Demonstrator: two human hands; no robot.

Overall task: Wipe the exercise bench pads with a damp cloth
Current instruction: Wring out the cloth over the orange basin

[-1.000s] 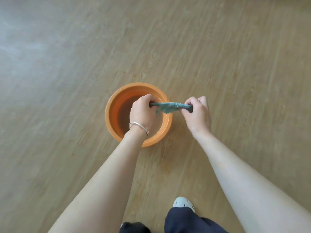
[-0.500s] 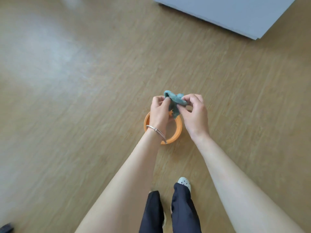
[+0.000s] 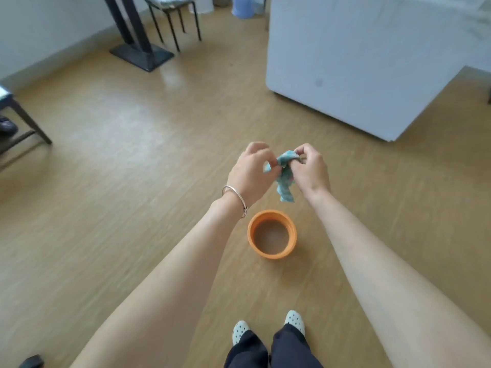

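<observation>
A small teal cloth hangs crumpled between both my hands, well above the floor. My left hand, with a silver bangle on the wrist, pinches its left edge. My right hand grips its top corner. Below and nearer to me, an orange basin stands on the wooden floor with water in it. No exercise bench shows in this view.
A large white cabinet stands at the back right. A black stand with a flat base and a dark-legged stool are at the back left. A dark chair leg reaches in at the left edge. My feet are at the bottom.
I have stood up, so the basin looks smaller and farther below. The cloth, twisted tight between my hands a second ago, now hangs loose as my fingers spread it.
</observation>
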